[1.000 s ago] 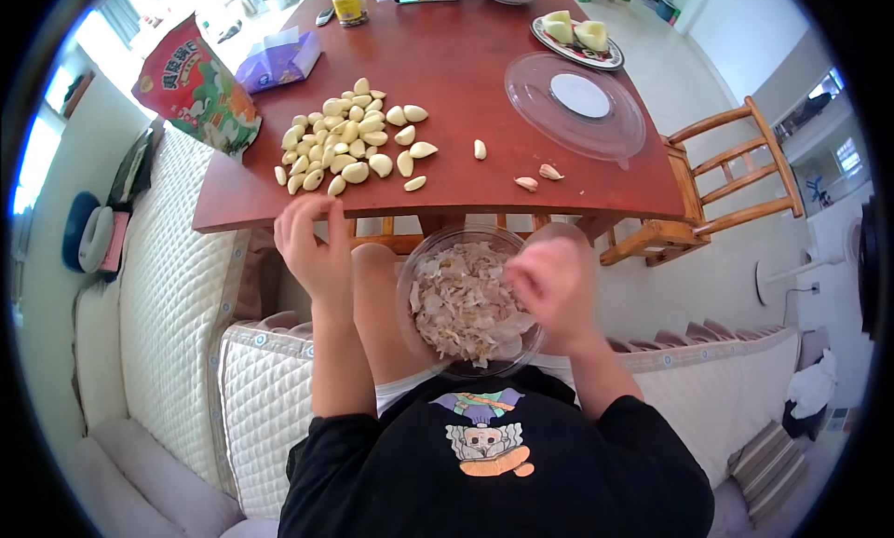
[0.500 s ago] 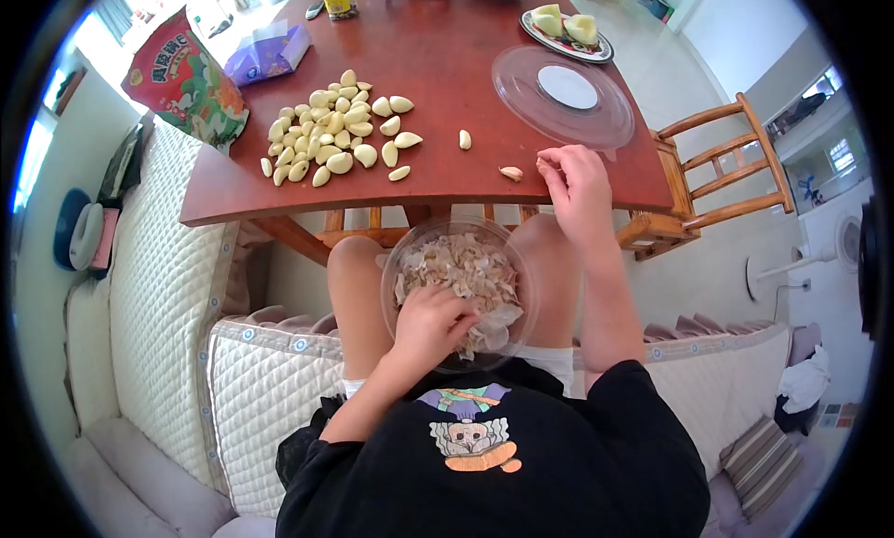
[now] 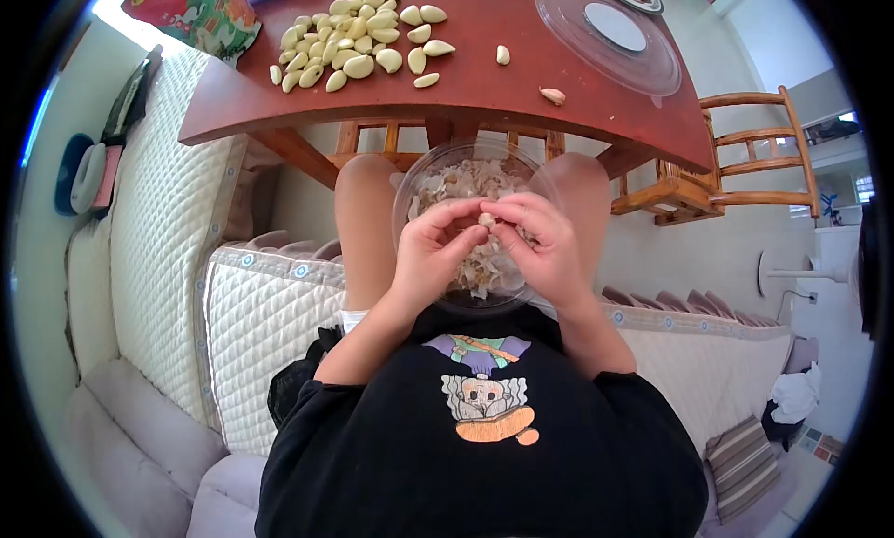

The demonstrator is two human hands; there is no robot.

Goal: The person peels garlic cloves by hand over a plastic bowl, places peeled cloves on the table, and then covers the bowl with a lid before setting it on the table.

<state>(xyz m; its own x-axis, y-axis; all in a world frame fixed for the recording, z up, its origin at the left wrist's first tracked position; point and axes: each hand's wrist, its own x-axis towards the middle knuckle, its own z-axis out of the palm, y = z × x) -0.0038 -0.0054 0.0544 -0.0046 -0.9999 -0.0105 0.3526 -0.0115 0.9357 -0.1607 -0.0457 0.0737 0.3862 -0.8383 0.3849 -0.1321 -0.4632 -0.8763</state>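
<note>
Above a clear plastic bowl (image 3: 402,217) of papery garlic skins (image 3: 480,270), both hands meet around one small garlic clove (image 3: 486,220). My left hand (image 3: 433,249) pinches it from the left, thumb and fingertips closed. From the other side my right hand (image 3: 540,245) grips the same clove, its fingers partly covering it. The bowl rests between the thighs. On the table lies a pile of peeled garlic cloves (image 3: 349,37); a lone peeled clove (image 3: 503,54) and an unpeeled pinkish clove (image 3: 552,95) sit apart on the right.
The red-brown table (image 3: 484,91) edge runs just beyond the knees. A clear lid (image 3: 643,68) lies at its right, near a plate (image 3: 652,0). A red and green bag (image 3: 209,21) stands at the left. A wooden chair (image 3: 745,161) is at the right, a quilted sofa (image 3: 261,342) around me.
My right hand has come back from the table to the bowl with a clove. The left hand has lifted out of the skins to meet it. The view has tipped downward.
</note>
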